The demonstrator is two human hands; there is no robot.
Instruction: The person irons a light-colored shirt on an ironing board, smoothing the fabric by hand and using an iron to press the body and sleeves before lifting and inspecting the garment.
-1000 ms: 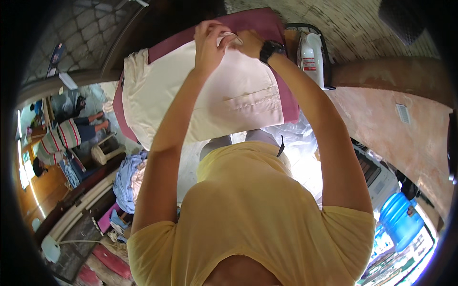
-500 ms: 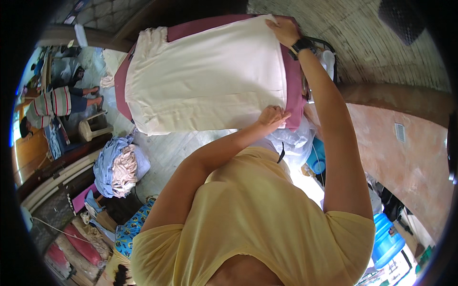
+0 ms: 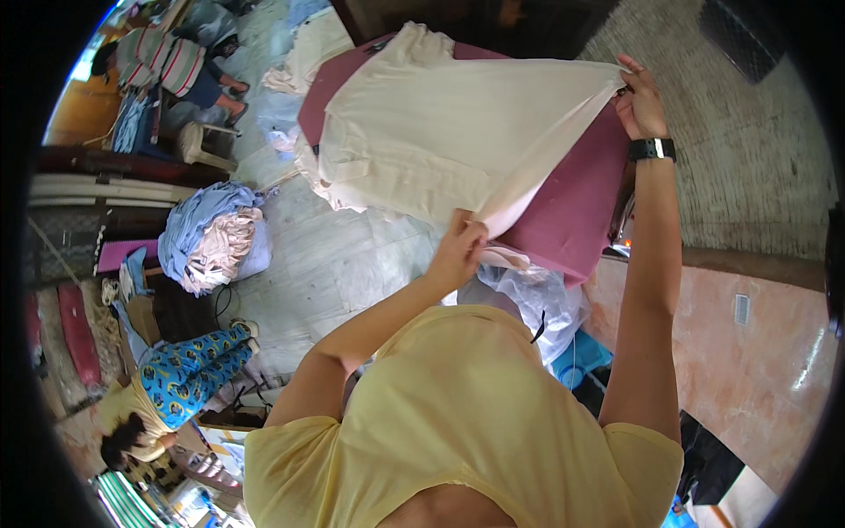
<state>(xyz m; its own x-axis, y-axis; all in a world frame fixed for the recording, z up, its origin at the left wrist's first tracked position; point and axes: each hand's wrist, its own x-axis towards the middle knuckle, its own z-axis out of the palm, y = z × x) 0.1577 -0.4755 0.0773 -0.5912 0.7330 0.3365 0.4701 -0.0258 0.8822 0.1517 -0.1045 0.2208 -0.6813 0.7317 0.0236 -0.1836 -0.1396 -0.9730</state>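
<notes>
A cream shirt [image 3: 422, 123] lies spread over a padded maroon board [image 3: 572, 207], its hem end raised at the right. At the far right corner, my right hand [image 3: 642, 104] pinches the cloth between fingers and thumb. My left hand [image 3: 459, 251] grips the near edge of the same cloth, close to my body. Between the two hands the hem is drawn into a slanting fold, with bare maroon cover showing beneath. The shirt's far left end still rests on the board, and part of its near side hangs over the edge.
A heap of blue and cream clothes [image 3: 211, 233] sits on the floor at left. Beyond it are a plastic stool [image 3: 209, 145] and a person in a striped shirt [image 3: 163, 63]. Another person in blue patterned trousers [image 3: 189, 370] is at lower left. Clear plastic [image 3: 537, 304] bunches below the board.
Both hands have gone from resting on the flat cloth to gripping its hem end. That end has been lifted and pulled aslant, uncovering more of the board. My view has turned.
</notes>
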